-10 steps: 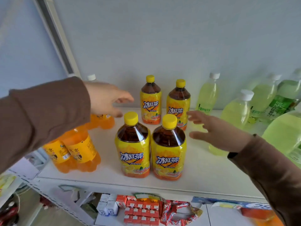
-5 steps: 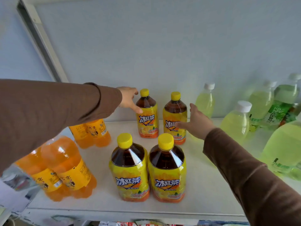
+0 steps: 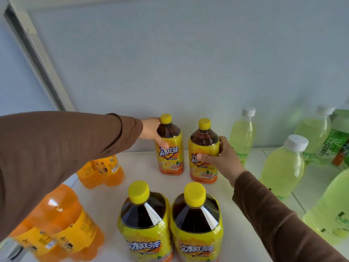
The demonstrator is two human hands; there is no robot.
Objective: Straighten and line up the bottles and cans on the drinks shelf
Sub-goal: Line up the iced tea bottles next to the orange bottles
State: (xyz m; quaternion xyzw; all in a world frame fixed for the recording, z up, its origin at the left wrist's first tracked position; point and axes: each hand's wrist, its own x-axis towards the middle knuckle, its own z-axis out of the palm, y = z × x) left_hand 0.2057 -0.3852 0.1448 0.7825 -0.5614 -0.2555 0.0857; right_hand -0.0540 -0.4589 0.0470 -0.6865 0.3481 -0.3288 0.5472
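Observation:
Two iced-tea bottles with yellow caps and yellow labels stand at the back of the white shelf (image 3: 245,208). My left hand (image 3: 152,132) grips the back left iced-tea bottle (image 3: 171,148) at its shoulder. My right hand (image 3: 222,159) wraps around the label of the back right iced-tea bottle (image 3: 204,137). Two larger-looking iced-tea bottles, front left (image 3: 144,224) and front right (image 3: 196,224), stand side by side near the shelf's front edge. All stand upright.
Orange soda bottles stand at the left: one pair at mid-depth (image 3: 102,171), another at the front left corner (image 3: 62,227). Several pale green bottles (image 3: 283,167) with white caps fill the right side. A grey-blue wall rises right behind the shelf.
Both hands reached further back and closed on the two rear iced-tea bottles; a second ago they hovered open above the shelf. The view moved closer and lower.

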